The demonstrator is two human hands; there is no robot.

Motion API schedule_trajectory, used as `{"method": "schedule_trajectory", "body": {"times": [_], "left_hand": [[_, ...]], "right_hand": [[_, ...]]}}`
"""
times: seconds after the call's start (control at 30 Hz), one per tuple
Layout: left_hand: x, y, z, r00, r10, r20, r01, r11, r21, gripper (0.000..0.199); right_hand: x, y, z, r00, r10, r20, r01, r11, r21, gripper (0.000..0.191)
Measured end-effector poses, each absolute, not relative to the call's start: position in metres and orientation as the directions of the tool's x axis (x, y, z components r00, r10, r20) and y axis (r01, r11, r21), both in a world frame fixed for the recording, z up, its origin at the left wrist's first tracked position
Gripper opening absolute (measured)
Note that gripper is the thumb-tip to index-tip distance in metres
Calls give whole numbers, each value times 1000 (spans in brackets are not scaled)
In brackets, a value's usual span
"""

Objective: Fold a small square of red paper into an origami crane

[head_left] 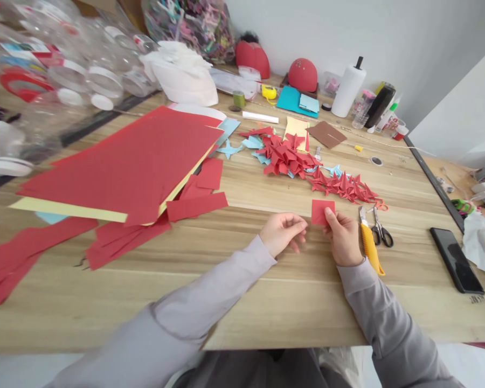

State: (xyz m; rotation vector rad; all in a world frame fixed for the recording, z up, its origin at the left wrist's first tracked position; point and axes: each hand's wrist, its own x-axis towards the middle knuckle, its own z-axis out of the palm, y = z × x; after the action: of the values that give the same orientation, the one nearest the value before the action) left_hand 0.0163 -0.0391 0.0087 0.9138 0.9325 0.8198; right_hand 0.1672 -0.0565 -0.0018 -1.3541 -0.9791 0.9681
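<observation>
Between the thumb and fingers of my right hand (343,237) is a small red paper square (319,212), held up above the table. My left hand (283,233) hovers just to the left of it, fingers loosely curled and somewhat apart, with nothing visible in them. Beyond both hands lies a heap of folded red paper stars (286,156), a few light blue ones mixed in. A row of red stars (343,186) trails off to its right. Beside my right wrist lie a yellow-handled knife (371,248) and black-handled scissors (382,231).
Large red sheets (133,161) and cut red strips (125,237) cover the table's left side. Plastic bottles (73,75) crowd the far left. A phone (456,261) lies at the right. Along the back stand a white roll (348,90), a yellow tape measure (269,92) and red pincushion-like domes (303,74).
</observation>
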Motion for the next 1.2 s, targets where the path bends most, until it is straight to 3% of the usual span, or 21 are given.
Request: {"method": "schedule_trajectory", "body": {"times": [0.17,0.3,0.53,1.2], "left_hand": [[17,-41,11,460,842,-280,-141,381,914,33],[17,-43,12,455,853,-256,-129,348,929,29],[18,-43,13,378,885,-272,-160,352,922,21],[15,-43,14,438,836,-331,-189,446,875,19]], "right_hand": [[162,-60,2,232,973,20,72,3,-997,37],[160,-62,7,173,984,29,114,9,-993,37],[161,-62,7,177,984,32,135,8,-991,37],[161,-60,4,186,982,11,131,-14,-991,38]]}}
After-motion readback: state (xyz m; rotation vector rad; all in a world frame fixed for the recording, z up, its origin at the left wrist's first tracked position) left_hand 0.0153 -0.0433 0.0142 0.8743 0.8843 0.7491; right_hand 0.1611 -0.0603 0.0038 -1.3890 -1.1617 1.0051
